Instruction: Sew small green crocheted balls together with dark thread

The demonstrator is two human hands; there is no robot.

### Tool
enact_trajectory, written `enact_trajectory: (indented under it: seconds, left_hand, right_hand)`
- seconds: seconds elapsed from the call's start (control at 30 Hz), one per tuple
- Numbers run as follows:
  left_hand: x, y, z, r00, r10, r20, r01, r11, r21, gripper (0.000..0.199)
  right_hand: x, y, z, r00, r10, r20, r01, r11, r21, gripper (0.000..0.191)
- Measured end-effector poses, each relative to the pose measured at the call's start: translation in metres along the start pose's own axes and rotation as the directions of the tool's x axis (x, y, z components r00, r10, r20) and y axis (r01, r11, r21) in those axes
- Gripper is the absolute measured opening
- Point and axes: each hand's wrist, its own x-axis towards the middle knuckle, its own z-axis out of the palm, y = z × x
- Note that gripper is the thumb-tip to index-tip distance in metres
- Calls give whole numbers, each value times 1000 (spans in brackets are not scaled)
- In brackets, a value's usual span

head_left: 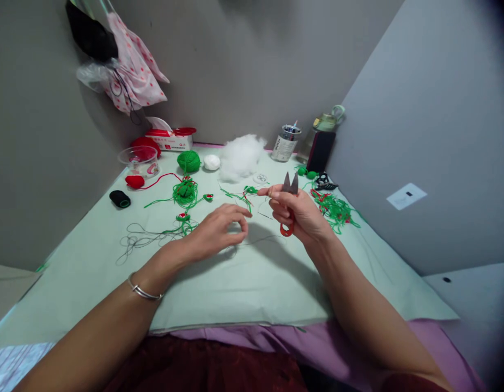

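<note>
My right hand [295, 212] is wrapped round a pair of scissors [290, 185] with orange handles, blades pointing up and slightly apart. Its index finger reaches left, its tip beside a small green crocheted piece [250, 190]; whether they touch I cannot tell. My left hand [219, 231] hovers over the table with curved fingers, a gap between thumb and forefinger, and nothing visible in it. Left of that hand lie dark thin thread [133, 242] and a small green-and-red crocheted piece [183, 216]. Loose green yarn ends [239, 197] lie beyond the fingertips.
Behind are a green yarn ball [188, 161], white stuffing [242, 157], a white ball [211, 162], a clear tub [141, 162] and a jar of pens [285, 144]. Tangled green and red yarn [337, 209] lies right, near a phone [321, 151]. Walls close off the back and right.
</note>
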Motion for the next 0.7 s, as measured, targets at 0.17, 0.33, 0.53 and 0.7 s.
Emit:
enact_trajectory:
  seconds: [0.17, 0.33, 0.53, 0.7]
  left_hand:
    - [0, 0, -11, 973, 56, -224, -39, 996, 81, 9]
    - [-1, 12, -11, 935, 121, -334, -95, 991, 91, 7]
    - [-4, 17, -12, 881, 59, -469, -83, 996, -31, 4]
    - [-3, 17, -11, 902, 141, -409, -119, 990, 79, 4]
  right_hand:
    - [3, -5, -7, 992, -49, -113, 54, 998, 41, 18]
    - [1, 1, -3, 998, -32, -58, 29, 998, -49, 15]
    - [-3, 5, 6, 1000, -26, -1, 25, 979, -202, 14]
    - [-4, 6, 7, 998, 23, 59, -14, 989, -147, 13]
